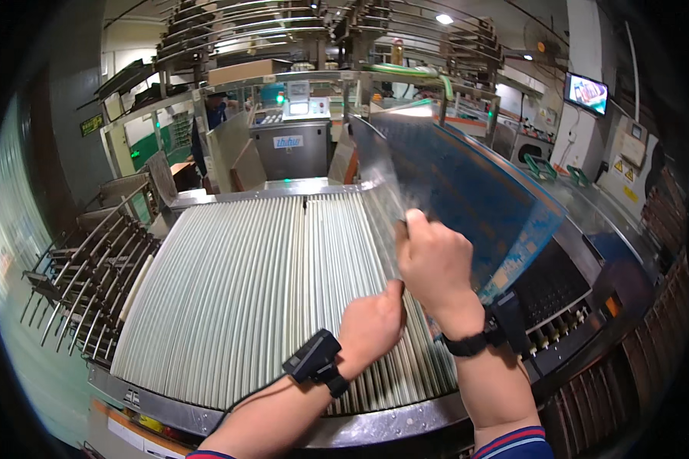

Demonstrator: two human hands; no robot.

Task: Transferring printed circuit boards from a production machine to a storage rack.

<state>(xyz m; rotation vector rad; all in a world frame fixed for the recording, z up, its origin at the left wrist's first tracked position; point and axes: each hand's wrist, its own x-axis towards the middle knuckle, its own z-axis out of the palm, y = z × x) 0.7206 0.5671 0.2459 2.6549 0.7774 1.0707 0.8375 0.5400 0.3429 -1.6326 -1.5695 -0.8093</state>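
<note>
Fingers of our right hand [436, 264] are curled and pressed together, pinching with the thumb the near edge of a thin grey sheet [383, 174], as it seems to us. Our left hand [370, 329] is just below, its thumb pointing up to the lower end of this sheet; whether its fingers pinch or only touch, we cannot tell. This sheet stands tilted near the centre of the frame, over the right part of a pale ribbed rack [222, 291]. Just to its right leans a large blue panel [471, 183]. We judge that the step in hand is guiding the sheet by its edge. The next move calls, in our opinion, for a steady hold, so the sheet does not rub the panel.
</note>
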